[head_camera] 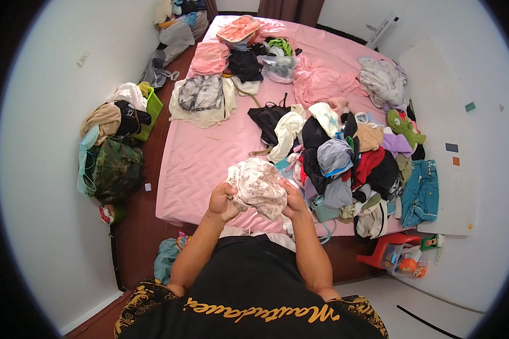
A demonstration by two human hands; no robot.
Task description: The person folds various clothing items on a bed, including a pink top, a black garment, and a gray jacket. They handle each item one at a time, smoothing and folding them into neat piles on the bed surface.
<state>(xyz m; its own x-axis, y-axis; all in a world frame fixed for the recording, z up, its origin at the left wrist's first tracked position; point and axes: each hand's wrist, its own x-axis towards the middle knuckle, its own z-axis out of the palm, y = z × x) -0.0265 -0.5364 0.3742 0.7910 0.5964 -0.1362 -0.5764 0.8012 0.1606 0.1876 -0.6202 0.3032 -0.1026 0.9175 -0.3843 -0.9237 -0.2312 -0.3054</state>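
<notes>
A crumpled white cloth item with a brownish print [258, 186] is held up between both hands, over the near edge of the bed. My left hand [224, 201] grips its left side, thumb on top. On its right side, my right hand [293, 197] has hold of the edge. Just right of the hands lies a big mixed pile of caps and clothes, with a grey cap [335, 156] on top. A cream cloth [287, 132] and a black strappy garment [268, 123] lie beyond the held item.
The pink-sheeted bed [195, 169] bears folded clothes [201, 95] at the far left and teal shorts [420, 193] at the right. A green basket [153, 112] heaped with clothes and a camouflage item [116, 169] stand left. A red plastic stool [377, 250] is at the near right.
</notes>
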